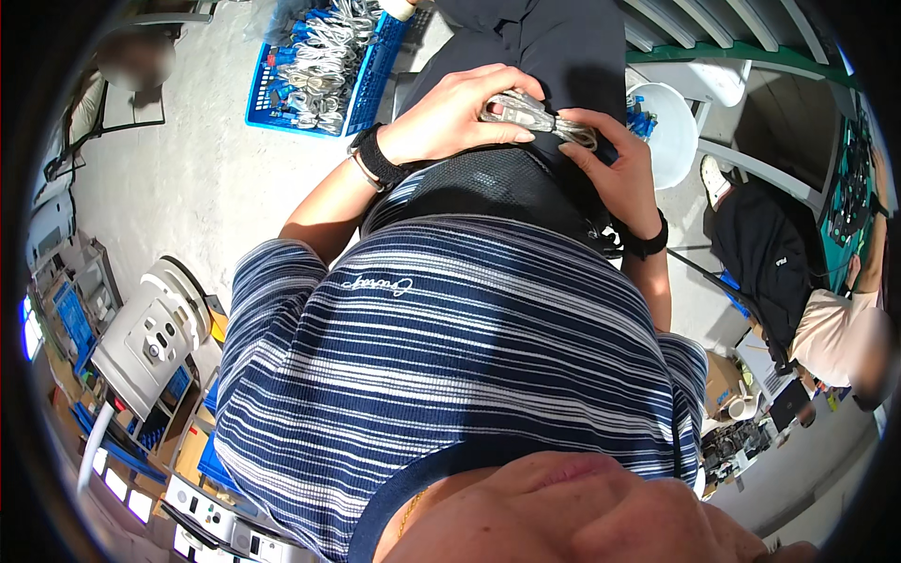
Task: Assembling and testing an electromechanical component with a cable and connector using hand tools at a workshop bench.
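Observation:
A coiled grey cable bundle (526, 114) with a dark tie around its middle lies across my lap, between both hands. My left hand (460, 111) grips the bundle's left end, thumb below and fingers bent over the top. At the other end, my right hand (615, 155) pinches the coil between thumb and fingers. Dark bands circle both wrists. Under the hands are my dark trousers (469, 47) and a black mesh-like item at my waist.
A blue plastic basket (374, 89) full of tied cables with blue plugs stands on the floor at the far left. Beyond my right hand is a white bucket (678, 141) with blue-ended pieces inside. A co-worker (826, 328) sits at the right by a green-edged bench.

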Motion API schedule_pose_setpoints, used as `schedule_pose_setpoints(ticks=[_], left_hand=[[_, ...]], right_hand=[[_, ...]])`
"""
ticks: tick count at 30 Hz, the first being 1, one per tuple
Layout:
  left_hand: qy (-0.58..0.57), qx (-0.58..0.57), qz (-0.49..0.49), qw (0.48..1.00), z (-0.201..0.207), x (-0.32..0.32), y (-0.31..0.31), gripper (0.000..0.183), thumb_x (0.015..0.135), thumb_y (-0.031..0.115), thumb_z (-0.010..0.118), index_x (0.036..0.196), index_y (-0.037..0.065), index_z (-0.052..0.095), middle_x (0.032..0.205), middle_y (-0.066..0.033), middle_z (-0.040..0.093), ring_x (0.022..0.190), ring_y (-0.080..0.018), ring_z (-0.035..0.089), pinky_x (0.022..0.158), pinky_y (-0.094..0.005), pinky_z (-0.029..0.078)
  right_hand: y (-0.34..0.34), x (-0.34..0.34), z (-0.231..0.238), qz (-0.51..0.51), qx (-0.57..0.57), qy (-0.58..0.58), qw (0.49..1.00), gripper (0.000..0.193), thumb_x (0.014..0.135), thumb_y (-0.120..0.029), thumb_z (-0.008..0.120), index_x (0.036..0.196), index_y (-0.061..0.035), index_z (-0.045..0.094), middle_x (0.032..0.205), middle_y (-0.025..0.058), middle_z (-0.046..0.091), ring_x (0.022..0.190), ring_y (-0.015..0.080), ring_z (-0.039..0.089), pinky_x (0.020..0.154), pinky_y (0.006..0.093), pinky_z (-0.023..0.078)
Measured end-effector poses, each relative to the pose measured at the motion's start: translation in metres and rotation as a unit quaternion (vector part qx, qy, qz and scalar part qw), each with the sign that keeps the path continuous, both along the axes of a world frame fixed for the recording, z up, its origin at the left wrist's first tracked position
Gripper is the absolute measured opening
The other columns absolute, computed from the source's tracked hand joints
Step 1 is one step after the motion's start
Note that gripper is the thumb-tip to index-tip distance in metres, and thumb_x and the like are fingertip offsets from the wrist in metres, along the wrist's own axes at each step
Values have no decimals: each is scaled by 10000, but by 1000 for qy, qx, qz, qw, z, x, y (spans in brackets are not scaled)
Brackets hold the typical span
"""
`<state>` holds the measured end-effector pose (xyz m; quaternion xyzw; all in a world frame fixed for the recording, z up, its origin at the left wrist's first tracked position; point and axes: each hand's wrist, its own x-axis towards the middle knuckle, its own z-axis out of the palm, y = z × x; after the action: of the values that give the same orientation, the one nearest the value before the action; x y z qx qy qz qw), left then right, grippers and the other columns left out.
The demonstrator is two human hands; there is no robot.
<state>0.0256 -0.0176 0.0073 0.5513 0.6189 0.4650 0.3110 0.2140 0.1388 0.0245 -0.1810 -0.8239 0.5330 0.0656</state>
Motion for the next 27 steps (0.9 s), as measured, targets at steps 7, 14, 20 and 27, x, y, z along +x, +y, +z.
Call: schedule_pose_setpoints(ticks=[7, 14, 20, 27], left_hand=[[-46, -51, -5, 998, 1, -2, -2, 461, 769, 207, 756, 1177, 76, 585, 1114, -73, 627, 1027, -206, 624, 869, -312, 500], [14, 3, 35, 999, 2, -6, -2, 391, 800, 161, 728, 1165, 87, 609, 1037, -63, 635, 956, -199, 626, 838, -299, 494], [75, 63, 59, 993, -4, -8, 1, 273, 792, 160, 725, 1046, 76, 672, 998, -55, 644, 921, -205, 631, 816, -296, 495], [49, 8, 39, 998, -11, -8, 3, 200, 813, 216, 707, 926, 55, 668, 832, -53, 631, 766, -196, 622, 676, -292, 489]], right_hand=[[1, 0, 1, -20, -13, 9, 1000, 357, 760, -43, 732, 1103, -44, 634, 1012, 67, 670, 893, 146, 632, 802, 262, 482], [1, -2, 5, -24, -17, -8, 1000, 346, 774, -72, 725, 1107, -44, 634, 998, 69, 660, 877, 150, 625, 794, 263, 475], [3, -2, 7, 4, -2, -28, 1000, 332, 780, -76, 713, 1104, -59, 646, 921, 69, 647, 838, 158, 624, 763, 266, 471], [2, 1, 1, 23, -20, -24, 999, 331, 790, -74, 700, 1118, -75, 653, 903, 63, 644, 821, 150, 621, 751, 258, 466]])
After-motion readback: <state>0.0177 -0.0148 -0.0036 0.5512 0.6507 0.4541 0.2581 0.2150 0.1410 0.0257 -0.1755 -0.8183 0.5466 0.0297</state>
